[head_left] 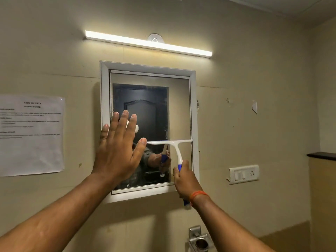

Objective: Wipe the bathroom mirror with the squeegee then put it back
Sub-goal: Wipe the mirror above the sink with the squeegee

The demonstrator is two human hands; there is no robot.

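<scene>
Both forearms reach up toward the mirror (151,106). Left hand (118,148), fingers straight and spread, covers the mirror's lower-left edge, holding nothing. Right hand (185,180) grips the squeegee (172,144) handle; its blade lies level across the mirror's lower right, reaching the frame. Below the mirror, a metal holder (200,240) is cut off; its contents are unclear.

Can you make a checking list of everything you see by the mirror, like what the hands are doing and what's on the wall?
Surface: mirror in a white frame.
Job's things: squeegee, blade across the lower right glass.
Clutter: nothing seen.
Grippers: left hand flat, fingers straight, over the mirror's left edge; right hand grips the squeegee handle.
Cables: nothing seen.
Surroundings: tube light above, paper notice left, switch plate right, metal holder below.
</scene>
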